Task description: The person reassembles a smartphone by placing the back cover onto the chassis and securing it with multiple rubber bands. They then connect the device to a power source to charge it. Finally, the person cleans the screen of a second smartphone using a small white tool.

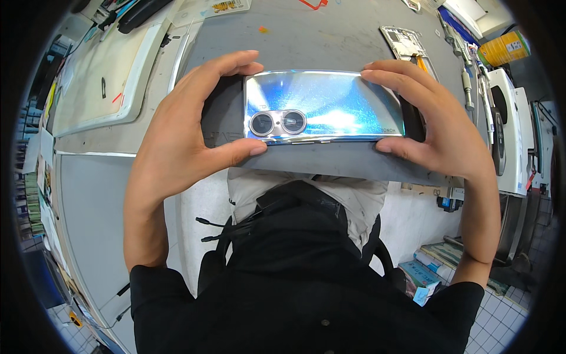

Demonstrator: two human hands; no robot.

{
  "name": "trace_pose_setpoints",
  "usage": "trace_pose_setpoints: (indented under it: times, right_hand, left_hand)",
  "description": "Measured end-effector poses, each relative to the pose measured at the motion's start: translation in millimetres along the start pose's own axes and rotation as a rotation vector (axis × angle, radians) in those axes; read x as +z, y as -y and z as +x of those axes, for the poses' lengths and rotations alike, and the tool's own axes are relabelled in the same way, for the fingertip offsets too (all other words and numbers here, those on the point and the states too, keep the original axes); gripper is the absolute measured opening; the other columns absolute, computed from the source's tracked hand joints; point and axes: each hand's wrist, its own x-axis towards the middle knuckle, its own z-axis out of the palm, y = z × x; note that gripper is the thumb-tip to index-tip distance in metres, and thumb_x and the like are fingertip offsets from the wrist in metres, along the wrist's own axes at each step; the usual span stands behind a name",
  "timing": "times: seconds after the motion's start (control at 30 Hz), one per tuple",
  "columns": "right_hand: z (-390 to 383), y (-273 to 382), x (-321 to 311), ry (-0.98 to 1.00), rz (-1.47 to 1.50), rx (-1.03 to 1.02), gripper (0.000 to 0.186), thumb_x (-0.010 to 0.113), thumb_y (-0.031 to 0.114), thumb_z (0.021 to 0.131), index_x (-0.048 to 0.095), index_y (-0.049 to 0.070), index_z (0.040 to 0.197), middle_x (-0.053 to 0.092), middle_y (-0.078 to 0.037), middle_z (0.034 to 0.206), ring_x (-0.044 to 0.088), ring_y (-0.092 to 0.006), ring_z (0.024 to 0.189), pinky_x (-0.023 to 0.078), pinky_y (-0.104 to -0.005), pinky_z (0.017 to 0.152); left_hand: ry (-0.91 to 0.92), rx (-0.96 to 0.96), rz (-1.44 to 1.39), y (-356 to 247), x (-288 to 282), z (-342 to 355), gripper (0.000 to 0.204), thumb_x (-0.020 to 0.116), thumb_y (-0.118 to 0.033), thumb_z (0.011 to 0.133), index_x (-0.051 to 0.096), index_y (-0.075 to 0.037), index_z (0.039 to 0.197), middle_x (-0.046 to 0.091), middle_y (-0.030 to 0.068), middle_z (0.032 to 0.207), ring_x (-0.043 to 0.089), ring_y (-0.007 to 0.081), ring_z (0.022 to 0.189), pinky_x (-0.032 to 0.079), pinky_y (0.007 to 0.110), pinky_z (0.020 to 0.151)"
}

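Observation:
A smartphone [339, 100] with a shiny blue and silver back lies sideways between my hands, its back facing up. Two round camera lenses [278, 122] sit near its left end. My left hand [183, 118] grips the left end, thumb at the near edge and fingers at the far edge. At the right end, my right hand [439, 124] holds it the same way, thumb below and fingertips on the far corner. The phone is just above or on the grey mat [330, 44]; which of the two I cannot tell.
An opened phone frame [407, 46] lies beyond my right hand. Screwdrivers [467, 76] line the right side, near a yellow can [504, 48] and a white device [508, 130]. A white tray [132, 106] with small bits stands at the left. Orange scraps [263, 29] dot the mat.

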Motion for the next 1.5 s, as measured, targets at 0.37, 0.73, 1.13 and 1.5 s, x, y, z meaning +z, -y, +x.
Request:
trace_pose_setpoints:
  times: [0.37,0.73,1.13,1.5]
  right_hand:
    - [-1,-4,2,-0.003,-0.027,0.003,0.069,0.081,0.04,0.073,0.06,0.014,0.133,0.055,-0.012,0.136,0.056,-0.0314,0.124,0.05,-0.0433,0.1]
    - [-3,-2,5,0.023,-0.012,-0.039,0.047,0.075,0.036,0.078,0.071,0.026,0.123,0.049,-0.013,0.14,0.052,-0.0313,0.122,0.049,-0.0441,0.095]
    - [-1,3,13,0.005,-0.112,-0.145,0.039,0.063,0.016,0.09,0.069,0.035,0.125,0.046,-0.013,0.147,0.051,-0.0344,0.128,0.048,-0.0466,0.1]
    - [2,10,14,0.006,-0.171,-0.18,0.052,0.06,0.003,0.088,0.067,0.039,0.126,0.046,-0.012,0.147,0.051,-0.0354,0.129,0.051,-0.0465,0.099]
  left_hand:
    - [0.001,-0.016,0.024,-1,-1,0,0.087,0.088,-0.022,0.062,0.051,-0.005,0.139,0.061,0.012,0.131,0.055,0.0247,0.125,0.039,0.035,0.109]
    - [0.086,0.043,0.032,-1,-3,1,0.043,0.084,-0.022,0.068,0.076,-0.013,0.11,0.056,0.01,0.134,0.052,0.0269,0.125,0.045,0.039,0.103]
    - [0.119,0.087,0.061,3,-4,1,0.044,0.083,-0.022,0.071,0.076,-0.016,0.114,0.055,0.0097,0.135,0.05,0.0258,0.127,0.042,0.038,0.105]
    - [0.143,0.1,0.085,3,-6,3,0.041,0.082,-0.024,0.074,0.076,-0.015,0.113,0.054,0.0093,0.135,0.05,0.0248,0.125,0.042,0.036,0.103]
